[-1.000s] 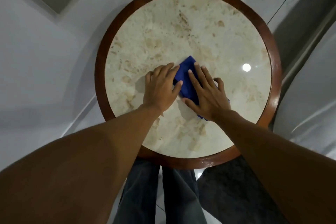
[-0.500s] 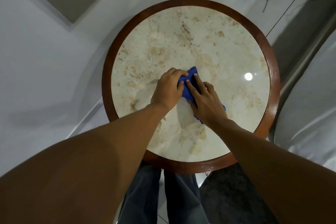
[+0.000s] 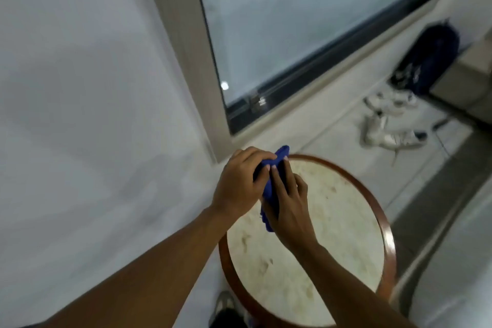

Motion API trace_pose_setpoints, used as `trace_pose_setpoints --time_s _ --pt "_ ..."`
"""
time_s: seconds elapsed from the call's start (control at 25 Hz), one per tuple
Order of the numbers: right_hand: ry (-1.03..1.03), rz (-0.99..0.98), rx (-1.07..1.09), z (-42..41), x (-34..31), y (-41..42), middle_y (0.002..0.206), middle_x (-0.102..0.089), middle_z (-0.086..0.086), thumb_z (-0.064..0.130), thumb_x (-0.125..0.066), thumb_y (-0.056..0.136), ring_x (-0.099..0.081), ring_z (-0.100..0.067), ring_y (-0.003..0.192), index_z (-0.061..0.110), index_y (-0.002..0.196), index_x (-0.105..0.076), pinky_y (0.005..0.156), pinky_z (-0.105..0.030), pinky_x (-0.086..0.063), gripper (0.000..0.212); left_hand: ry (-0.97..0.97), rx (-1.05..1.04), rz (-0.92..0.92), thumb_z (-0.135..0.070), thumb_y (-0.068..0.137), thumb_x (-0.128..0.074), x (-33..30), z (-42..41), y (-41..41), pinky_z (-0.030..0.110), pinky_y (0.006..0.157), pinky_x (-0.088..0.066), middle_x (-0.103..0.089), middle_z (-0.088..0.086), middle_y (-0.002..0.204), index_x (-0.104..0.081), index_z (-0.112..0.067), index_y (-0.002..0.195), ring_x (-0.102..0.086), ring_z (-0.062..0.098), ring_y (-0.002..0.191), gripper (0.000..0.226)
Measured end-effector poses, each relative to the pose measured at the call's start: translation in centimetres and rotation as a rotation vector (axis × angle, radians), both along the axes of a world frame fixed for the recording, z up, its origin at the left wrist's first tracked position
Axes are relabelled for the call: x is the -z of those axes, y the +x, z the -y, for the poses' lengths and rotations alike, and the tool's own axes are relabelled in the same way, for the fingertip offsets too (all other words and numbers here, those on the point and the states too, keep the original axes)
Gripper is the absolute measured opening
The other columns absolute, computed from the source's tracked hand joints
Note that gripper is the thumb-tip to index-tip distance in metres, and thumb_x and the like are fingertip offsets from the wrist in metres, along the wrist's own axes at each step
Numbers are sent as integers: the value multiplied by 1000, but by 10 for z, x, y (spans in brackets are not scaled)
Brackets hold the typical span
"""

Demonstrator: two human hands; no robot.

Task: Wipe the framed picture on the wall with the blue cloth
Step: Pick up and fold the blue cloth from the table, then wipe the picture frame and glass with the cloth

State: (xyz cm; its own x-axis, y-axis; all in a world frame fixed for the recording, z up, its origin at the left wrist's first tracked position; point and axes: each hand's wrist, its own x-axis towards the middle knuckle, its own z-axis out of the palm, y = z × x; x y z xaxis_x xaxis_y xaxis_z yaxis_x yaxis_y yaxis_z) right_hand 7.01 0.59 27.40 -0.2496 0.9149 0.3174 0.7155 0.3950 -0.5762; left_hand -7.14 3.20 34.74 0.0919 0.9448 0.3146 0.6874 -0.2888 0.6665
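The blue cloth point(image 3: 271, 186) is bunched up and lifted above the round marble-topped table point(image 3: 332, 234). My left hand point(image 3: 239, 181) grips its upper part and my right hand point(image 3: 287, 205) holds its lower part, with the fingers of both pressed together around it. A small end of the cloth pokes out above my hands. No framed picture shows in this view; a white wall point(image 3: 87, 114) fills the left side.
A large dark-framed window point(image 3: 292, 29) rises behind the table. White sneakers point(image 3: 388, 128) and a dark backpack point(image 3: 428, 61) lie on the tiled floor at the right. My foot point(image 3: 226, 309) stands by the table's near edge.
Both hands have picked the cloth up off the tabletop and bunched it between them. My head has lifted and turned, so the wall and window show now.
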Motion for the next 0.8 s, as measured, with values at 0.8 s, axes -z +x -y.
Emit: trace_pose_setpoints --time_s 0.8 --pt "843 -767 -280 -49 -588 -331 164 -11 -9 27 -40 99 -29 -28 131 15 154 -24 111 -27 -25 58 804 -606 -748 -65 95 -30 -592 93 -311 43 115 -29 -35 1 162 -35 -28 153 -32 19 147 68"
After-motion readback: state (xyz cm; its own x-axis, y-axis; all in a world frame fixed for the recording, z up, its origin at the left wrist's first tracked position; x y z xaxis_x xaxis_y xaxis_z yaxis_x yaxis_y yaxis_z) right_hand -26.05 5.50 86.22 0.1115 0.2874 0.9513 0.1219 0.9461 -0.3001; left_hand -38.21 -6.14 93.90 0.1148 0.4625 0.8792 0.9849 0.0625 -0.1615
